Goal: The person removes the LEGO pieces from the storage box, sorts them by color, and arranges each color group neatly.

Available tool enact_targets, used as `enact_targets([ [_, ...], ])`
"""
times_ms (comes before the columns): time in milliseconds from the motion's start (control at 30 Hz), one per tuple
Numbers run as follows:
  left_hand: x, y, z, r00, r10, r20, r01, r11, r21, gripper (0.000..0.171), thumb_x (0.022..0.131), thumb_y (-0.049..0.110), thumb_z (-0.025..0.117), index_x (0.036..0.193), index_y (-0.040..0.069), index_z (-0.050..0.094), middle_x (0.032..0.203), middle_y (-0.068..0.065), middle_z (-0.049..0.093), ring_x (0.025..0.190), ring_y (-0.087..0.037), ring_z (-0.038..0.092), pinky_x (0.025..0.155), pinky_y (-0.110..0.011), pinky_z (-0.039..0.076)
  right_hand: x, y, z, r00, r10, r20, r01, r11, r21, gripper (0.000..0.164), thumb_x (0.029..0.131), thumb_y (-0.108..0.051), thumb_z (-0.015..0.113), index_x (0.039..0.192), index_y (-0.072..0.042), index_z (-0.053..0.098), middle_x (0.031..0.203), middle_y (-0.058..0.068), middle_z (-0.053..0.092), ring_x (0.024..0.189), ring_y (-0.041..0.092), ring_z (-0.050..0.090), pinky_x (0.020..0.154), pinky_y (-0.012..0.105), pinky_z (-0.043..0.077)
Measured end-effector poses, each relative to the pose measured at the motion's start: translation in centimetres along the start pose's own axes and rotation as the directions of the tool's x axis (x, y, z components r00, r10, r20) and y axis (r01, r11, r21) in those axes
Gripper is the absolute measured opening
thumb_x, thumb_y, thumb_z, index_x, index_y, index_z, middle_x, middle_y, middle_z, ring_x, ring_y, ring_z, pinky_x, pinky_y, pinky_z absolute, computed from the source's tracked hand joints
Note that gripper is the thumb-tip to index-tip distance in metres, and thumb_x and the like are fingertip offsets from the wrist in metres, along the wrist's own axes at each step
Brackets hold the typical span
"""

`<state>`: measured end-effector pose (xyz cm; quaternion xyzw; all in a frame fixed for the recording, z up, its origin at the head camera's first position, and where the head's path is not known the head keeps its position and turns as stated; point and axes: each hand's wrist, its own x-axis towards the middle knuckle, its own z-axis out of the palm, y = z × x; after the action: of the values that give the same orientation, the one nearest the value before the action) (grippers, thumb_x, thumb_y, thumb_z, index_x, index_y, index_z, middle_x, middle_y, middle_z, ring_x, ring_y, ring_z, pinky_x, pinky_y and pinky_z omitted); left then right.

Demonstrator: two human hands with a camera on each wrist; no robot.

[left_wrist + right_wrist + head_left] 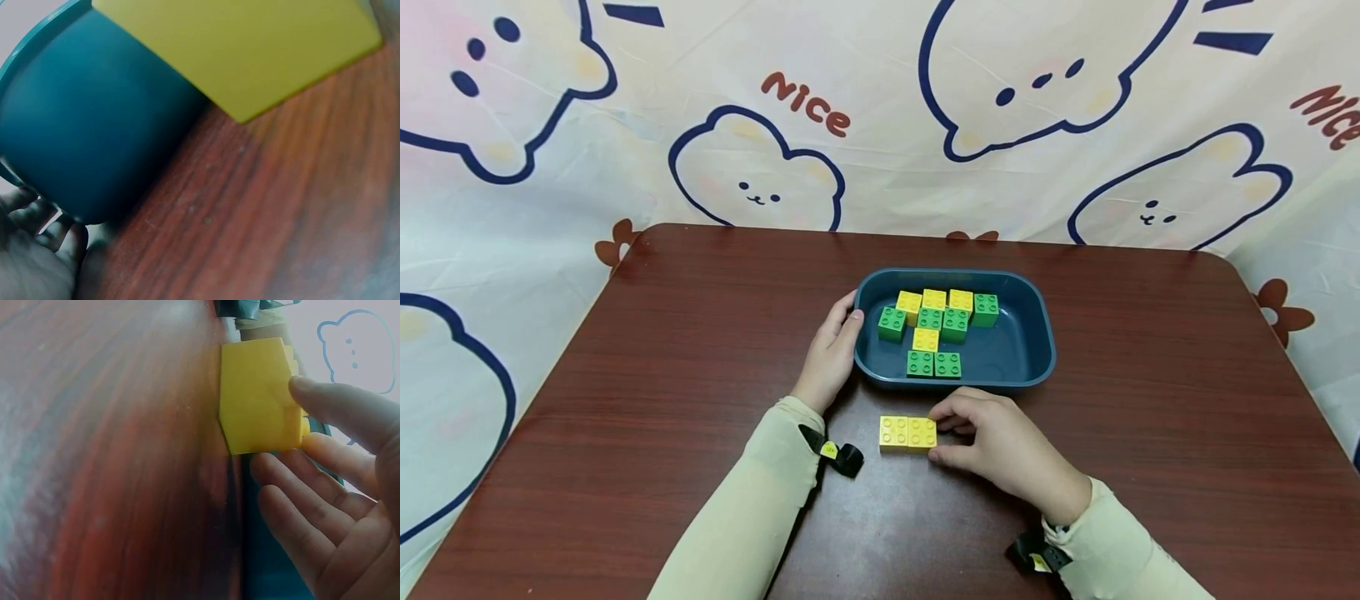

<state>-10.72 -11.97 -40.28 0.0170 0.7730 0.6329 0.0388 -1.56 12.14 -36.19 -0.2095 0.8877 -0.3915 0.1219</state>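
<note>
Two yellow toy building bricks [907, 433] sit side by side on the table in front of a dark blue tray. My right hand [1007, 442] pinches the right-hand one between thumb and index finger. In the right wrist view the thumb lies at the studded edge of the yellow brick [259, 397], the other fingers spread below. At the tray's left end, my left hand [831, 358] holds the tray [1030, 333] by its rim and outer wall. The left wrist view catches its fingertips against the tray wall [94, 112], with a large blurred yellow brick side [262, 56] close by.
Inside the tray lie several green bricks [920, 363] and yellow bricks [926, 340], studs up, mostly towards its left and middle. The brown wooden table [1150, 375] stretches around it. A cartoon-printed curtain [880, 183] hangs behind the table.
</note>
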Motion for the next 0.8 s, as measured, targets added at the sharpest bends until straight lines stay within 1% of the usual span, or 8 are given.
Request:
enact_targets([
  [167,0.1,-0.1,0.0,1.000,0.007,-0.003,-0.007,1.000,-0.003,0.046,0.109,0.038,0.039,0.153,0.025,0.041,0.154,0.007,0.042,0.142,-0.011,0.034,0.117,-0.045,0.027,-0.1,-0.2,-0.5,1.000,0.008,0.004,-0.008,1.000,0.027,0.030,0.081,-0.026,0.086,0.106,-0.021,0.072,0.104,-0.009,0.067,0.092,0.008,0.068,0.080,0.026,0.056],
  [367,0.0,0.0,0.0,1.000,0.012,-0.006,-0.012,1.000,-0.005,0.046,0.109,0.037,0.040,0.153,0.024,0.041,0.154,0.005,0.042,0.143,-0.014,0.034,0.118,-0.047,0.027,-0.2,-0.2,-0.7,1.000,-0.009,-0.001,0.009,1.000,0.020,0.028,0.082,-0.024,0.085,0.106,-0.020,0.072,0.104,-0.006,0.069,0.092,0.010,0.068,0.080,0.027,0.057],
  [567,0.0,0.0,0.0,1.000,0.004,-0.002,-0.004,1.000,-0.008,0.046,0.109,0.039,0.040,0.153,0.025,0.041,0.154,0.007,0.043,0.142,-0.011,0.035,0.117,-0.045,0.028,-0.3,-0.4,-0.9,0.999,-0.031,-0.027,0.032,0.999,0.021,0.027,0.081,-0.019,0.086,0.105,-0.020,0.074,0.102,-0.006,0.070,0.089,0.011,0.068,0.079,0.030,0.057],
  [800,0.1,-0.1,0.0,1.000,0.004,0.001,-0.004,1.000,-0.017,0.046,0.109,0.039,0.040,0.153,0.025,0.042,0.153,0.007,0.043,0.142,-0.011,0.036,0.117,-0.044,0.029,-0.4,-0.7,-1.2,0.994,-0.068,-0.080,0.070,0.997,0.032,0.026,0.083,-0.016,0.084,0.106,-0.018,0.074,0.102,-0.005,0.070,0.090,0.013,0.067,0.081,0.034,0.058],
])
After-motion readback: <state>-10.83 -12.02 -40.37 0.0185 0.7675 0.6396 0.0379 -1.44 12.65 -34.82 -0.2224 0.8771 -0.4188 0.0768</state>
